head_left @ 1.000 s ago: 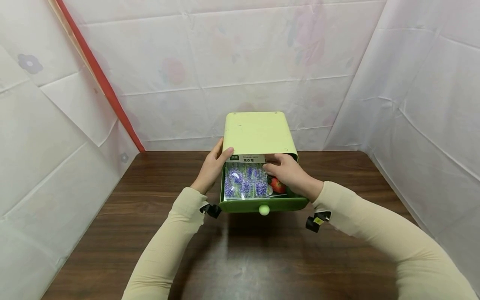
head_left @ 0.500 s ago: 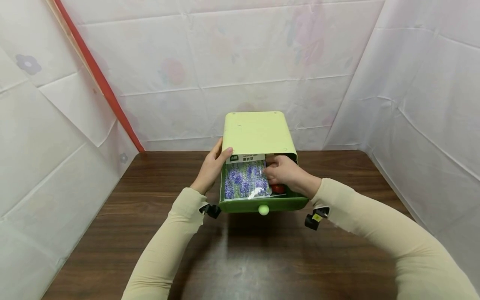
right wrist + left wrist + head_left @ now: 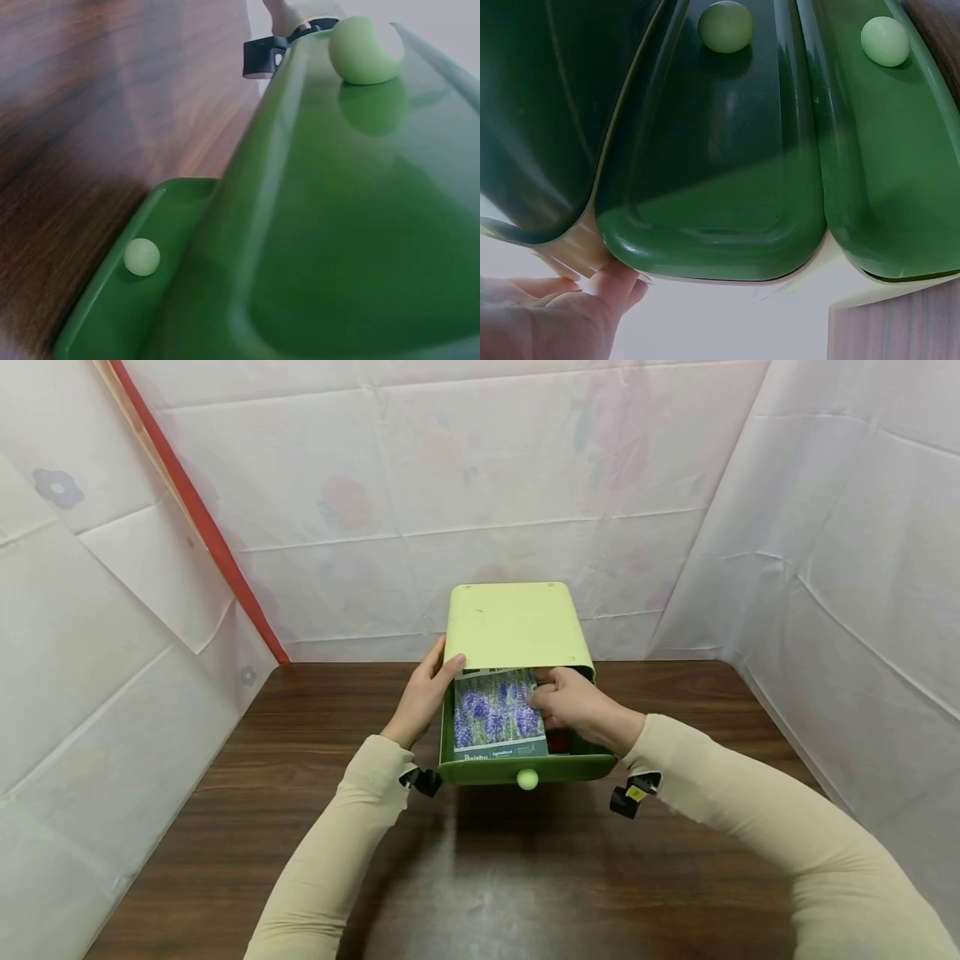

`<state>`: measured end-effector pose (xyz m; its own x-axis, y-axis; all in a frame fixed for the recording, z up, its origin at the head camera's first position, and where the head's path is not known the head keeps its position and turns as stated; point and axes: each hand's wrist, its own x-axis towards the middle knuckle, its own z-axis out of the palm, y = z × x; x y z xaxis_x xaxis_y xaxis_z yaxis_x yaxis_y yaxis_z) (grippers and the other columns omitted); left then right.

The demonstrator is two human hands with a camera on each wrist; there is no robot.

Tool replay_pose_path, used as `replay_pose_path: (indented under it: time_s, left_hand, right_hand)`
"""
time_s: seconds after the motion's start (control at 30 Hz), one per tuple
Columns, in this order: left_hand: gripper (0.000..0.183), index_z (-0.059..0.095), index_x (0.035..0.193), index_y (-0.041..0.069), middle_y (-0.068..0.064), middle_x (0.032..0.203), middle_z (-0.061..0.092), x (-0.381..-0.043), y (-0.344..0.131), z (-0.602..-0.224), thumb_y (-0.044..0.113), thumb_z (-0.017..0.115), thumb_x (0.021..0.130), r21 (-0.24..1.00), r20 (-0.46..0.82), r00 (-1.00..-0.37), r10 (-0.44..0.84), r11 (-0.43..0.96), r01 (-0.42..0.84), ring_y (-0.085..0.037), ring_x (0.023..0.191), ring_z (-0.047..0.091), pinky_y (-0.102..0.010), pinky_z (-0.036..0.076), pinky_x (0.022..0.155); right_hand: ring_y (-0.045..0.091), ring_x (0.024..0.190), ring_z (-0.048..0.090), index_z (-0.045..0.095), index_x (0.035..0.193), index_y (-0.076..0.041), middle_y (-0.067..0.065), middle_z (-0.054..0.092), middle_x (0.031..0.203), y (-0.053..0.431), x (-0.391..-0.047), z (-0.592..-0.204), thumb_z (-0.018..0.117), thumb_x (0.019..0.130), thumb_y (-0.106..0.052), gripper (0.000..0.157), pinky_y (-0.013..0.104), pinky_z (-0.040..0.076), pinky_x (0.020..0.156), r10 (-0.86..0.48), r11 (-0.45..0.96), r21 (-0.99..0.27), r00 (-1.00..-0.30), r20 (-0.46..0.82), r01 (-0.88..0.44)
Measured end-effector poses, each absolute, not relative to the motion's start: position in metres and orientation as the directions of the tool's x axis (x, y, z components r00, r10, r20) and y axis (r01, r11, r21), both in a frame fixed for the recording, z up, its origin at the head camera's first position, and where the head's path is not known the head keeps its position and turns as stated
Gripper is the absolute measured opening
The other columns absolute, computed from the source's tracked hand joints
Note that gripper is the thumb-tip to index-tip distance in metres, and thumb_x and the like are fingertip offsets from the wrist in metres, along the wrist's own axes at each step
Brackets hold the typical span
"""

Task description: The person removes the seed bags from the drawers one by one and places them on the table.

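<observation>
A light green drawer cabinet (image 3: 516,627) stands on the table with its dark green top drawer (image 3: 491,770) pulled out. In the drawer a lavender seed packet (image 3: 495,714) lies face up, its printed lower band showing at the drawer front. My right hand (image 3: 577,703) reaches in and pinches the packet's right edge between thumb and fingers; its fingertips are partly hidden. Something red (image 3: 557,741) shows under that hand. My left hand (image 3: 429,689) rests against the cabinet's left side, thumb at the top front corner; its fingers (image 3: 611,289) touch the wall in the left wrist view.
Two lower drawers, a middle drawer (image 3: 720,150) and a bottom drawer (image 3: 885,150), are pushed in, each with a round pale knob. Brown wooden table (image 3: 480,877) lies around the cabinet. White patterned sheeting (image 3: 480,502) hangs behind and at both sides.
The lavender packet has shifted slightly right under my right hand; its top heading has gone mostly out of sight and its lower band has appeared. The red picture is now more covered. My left hand stays put.
</observation>
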<state>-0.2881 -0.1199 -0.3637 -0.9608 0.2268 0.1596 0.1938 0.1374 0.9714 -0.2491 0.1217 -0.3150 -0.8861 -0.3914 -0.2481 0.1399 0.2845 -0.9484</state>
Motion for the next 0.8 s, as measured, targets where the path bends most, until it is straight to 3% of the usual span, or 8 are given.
replay_pose_path:
  time_s: [0.07, 0.17, 0.3, 0.5, 0.57, 0.63, 0.73, 0.8]
  left_hand:
    - [0.077, 0.010, 0.159, 0.026, 0.003, 0.165, 0.013, -0.288, -0.120, -0.363, 0.052, 0.050, 0.099, 0.972, 0.154, -0.962, 0.224, 0.141, 0.188, -0.017, 0.151, 0.019, -0.043, 0.026, 0.121]
    - [0.077, 0.011, 0.159, 0.027, 0.004, 0.165, 0.014, -0.288, -0.120, -0.363, 0.054, 0.051, 0.098, 0.972, 0.147, -0.965, 0.218, 0.146, 0.182, -0.017, 0.151, 0.020, -0.042, 0.027, 0.121]
    - [0.076, 0.010, 0.159, 0.026, 0.003, 0.165, 0.013, -0.288, -0.119, -0.363, 0.051, 0.050, 0.099, 0.972, 0.156, -0.962, 0.226, 0.136, 0.190, -0.017, 0.151, 0.018, -0.044, 0.025, 0.121]
    - [0.075, 0.010, 0.159, 0.025, 0.003, 0.165, 0.013, -0.290, -0.120, -0.364, 0.050, 0.050, 0.100, 0.973, 0.165, -0.957, 0.237, 0.118, 0.197, -0.017, 0.152, 0.017, -0.044, 0.024, 0.122]
    - [0.077, 0.010, 0.159, 0.026, 0.004, 0.165, 0.013, -0.290, -0.120, -0.364, 0.051, 0.051, 0.099, 0.973, 0.162, -0.958, 0.235, 0.121, 0.194, -0.016, 0.151, 0.017, -0.043, 0.024, 0.122]
    - [0.077, 0.010, 0.159, 0.026, 0.004, 0.165, 0.013, -0.290, -0.120, -0.364, 0.051, 0.051, 0.099, 0.973, 0.164, -0.958, 0.237, 0.120, 0.196, -0.016, 0.152, 0.017, -0.042, 0.024, 0.122]
    - [0.077, 0.009, 0.159, 0.025, 0.003, 0.165, 0.012, -0.291, -0.119, -0.364, 0.051, 0.050, 0.099, 0.973, 0.166, -0.956, 0.242, 0.120, 0.199, -0.017, 0.152, 0.016, -0.043, 0.024, 0.122]
    - [0.077, 0.009, 0.159, 0.024, 0.002, 0.165, 0.012, -0.291, -0.119, -0.364, 0.051, 0.050, 0.099, 0.972, 0.166, -0.955, 0.245, 0.121, 0.200, -0.018, 0.152, 0.017, -0.043, 0.024, 0.121]
  right_hand:
    - [0.011, 0.050, 0.022, 0.014, 0.158, -0.006, -0.008, 0.041, 0.072, 0.123, -0.249, -0.313, 0.044, 0.104, -0.006, 0.062, 0.029, 0.027, 0.056, -0.389, 0.277, -0.953, -0.893, -0.225, 0.119]
    - [0.010, 0.054, 0.027, 0.017, 0.156, -0.003, -0.005, 0.044, 0.087, 0.125, -0.249, -0.310, 0.045, 0.103, -0.009, 0.060, 0.028, 0.033, 0.060, -0.377, 0.283, -0.949, -0.893, -0.244, 0.140]
    - [0.008, 0.061, 0.034, 0.018, 0.155, 0.003, 0.004, 0.045, 0.094, 0.129, -0.247, -0.306, 0.048, 0.103, -0.011, 0.062, 0.024, 0.036, 0.065, -0.367, 0.270, -0.936, -0.875, -0.317, 0.226]
    - [0.007, 0.062, 0.032, 0.019, 0.155, 0.000, 0.014, 0.038, 0.141, 0.139, -0.241, -0.299, 0.048, 0.103, -0.010, 0.061, 0.022, 0.032, 0.061, -0.401, 0.245, -0.934, -0.849, -0.343, 0.261]
    - [0.007, 0.060, 0.031, 0.021, 0.155, 0.001, 0.011, 0.044, 0.132, 0.143, -0.237, -0.296, 0.048, 0.103, -0.011, 0.060, 0.023, 0.032, 0.060, -0.417, 0.270, -0.932, -0.843, -0.340, 0.242]
    - [0.007, 0.057, 0.029, 0.023, 0.154, 0.002, 0.005, 0.052, 0.102, 0.148, -0.233, -0.293, 0.049, 0.102, -0.012, 0.060, 0.024, 0.031, 0.059, -0.423, 0.295, -0.927, -0.838, -0.345, 0.233]
    - [0.007, 0.053, 0.027, 0.027, 0.153, 0.004, -0.006, 0.042, 0.067, 0.155, -0.225, -0.289, 0.051, 0.102, -0.015, 0.059, 0.024, 0.032, 0.057, -0.444, 0.329, -0.920, -0.825, -0.349, 0.212]
    - [0.004, 0.053, 0.037, 0.033, 0.150, 0.005, -0.010, 0.048, 0.062, 0.159, -0.219, -0.285, 0.053, 0.101, -0.015, 0.056, 0.021, 0.039, 0.057, -0.461, 0.324, -0.921, -0.814, -0.354, 0.218]
